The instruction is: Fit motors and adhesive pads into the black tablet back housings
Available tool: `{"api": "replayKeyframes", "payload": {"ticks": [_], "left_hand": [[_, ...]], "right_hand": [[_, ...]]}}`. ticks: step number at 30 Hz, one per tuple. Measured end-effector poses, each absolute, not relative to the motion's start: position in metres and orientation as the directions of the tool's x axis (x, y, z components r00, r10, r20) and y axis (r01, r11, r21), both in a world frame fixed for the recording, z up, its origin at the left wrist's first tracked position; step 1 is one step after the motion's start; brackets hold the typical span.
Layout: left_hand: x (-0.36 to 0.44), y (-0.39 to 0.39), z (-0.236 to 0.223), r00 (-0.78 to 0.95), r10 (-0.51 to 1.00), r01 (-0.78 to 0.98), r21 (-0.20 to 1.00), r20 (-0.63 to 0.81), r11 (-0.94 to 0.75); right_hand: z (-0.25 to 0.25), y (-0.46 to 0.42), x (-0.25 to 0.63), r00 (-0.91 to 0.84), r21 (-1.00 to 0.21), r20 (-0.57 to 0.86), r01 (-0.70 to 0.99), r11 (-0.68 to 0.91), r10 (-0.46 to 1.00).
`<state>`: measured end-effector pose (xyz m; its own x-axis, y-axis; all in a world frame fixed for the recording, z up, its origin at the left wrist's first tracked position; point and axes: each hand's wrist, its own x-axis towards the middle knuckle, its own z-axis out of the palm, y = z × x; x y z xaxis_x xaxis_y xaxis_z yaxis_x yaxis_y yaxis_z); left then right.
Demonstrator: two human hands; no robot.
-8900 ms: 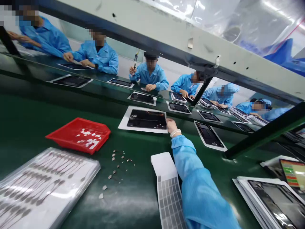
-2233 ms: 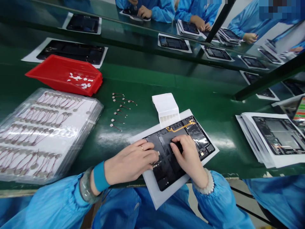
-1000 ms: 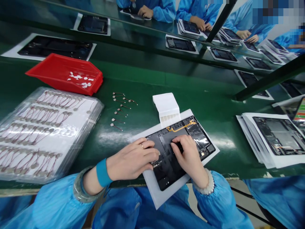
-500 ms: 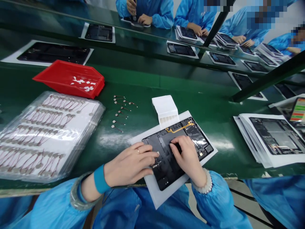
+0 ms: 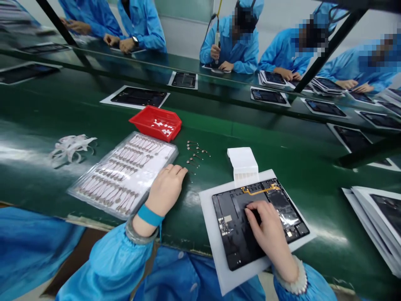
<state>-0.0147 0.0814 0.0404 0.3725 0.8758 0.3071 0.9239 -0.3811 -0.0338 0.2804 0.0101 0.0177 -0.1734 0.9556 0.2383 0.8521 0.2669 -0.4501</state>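
Note:
My left hand (image 5: 167, 188) reaches down at the loose small round parts with wire leads (image 5: 194, 155), its fingers bent together. The fingertips cover the nearest discs, and only wire ends show beside them; any grip is hidden. My right hand (image 5: 268, 223) rests over an opened tablet housing (image 5: 241, 234), thumb and forefinger curled close together; what they hold, if anything, is hidden. An orange flex cable (image 5: 258, 191) runs along the housing's far edge. The housing lies on a white sheet (image 5: 216, 267). A white sticker strip (image 5: 242, 159) sticks out behind it.
Left is a clear tray (image 5: 90, 200) with rows of wired discs. Behind it stands a red bin (image 5: 140, 120) with white scraps. Peeled strips (image 5: 72, 146) lie further left. Sheeted housings (image 5: 369, 221) are stacked right. A green post (image 5: 369, 152) slants nearby. Co-workers sit opposite.
My left hand has left the tablet housing and moved left to the loose wired discs. My right hand remains over the housing. The camera view has swung left and up.

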Motion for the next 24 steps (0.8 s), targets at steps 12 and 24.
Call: {"api": "replayKeyframes", "payload": {"ticks": [12, 24], "left_hand": [[-0.009, 0.089, 0.037, 0.442, 0.872, 0.890, 0.019, 0.212, -0.456], [0.068, 0.003, 0.077, 0.688, 0.677, 0.273, 0.771, 0.263, -0.576]], "right_hand": [[0.018, 0.011, 0.280, -0.134, -0.502, 0.236, 0.832, 0.239, 0.963], [0.058, -0.023, 0.242, -0.323, -0.917, 0.221, 0.252, 0.308, 0.920]]}}
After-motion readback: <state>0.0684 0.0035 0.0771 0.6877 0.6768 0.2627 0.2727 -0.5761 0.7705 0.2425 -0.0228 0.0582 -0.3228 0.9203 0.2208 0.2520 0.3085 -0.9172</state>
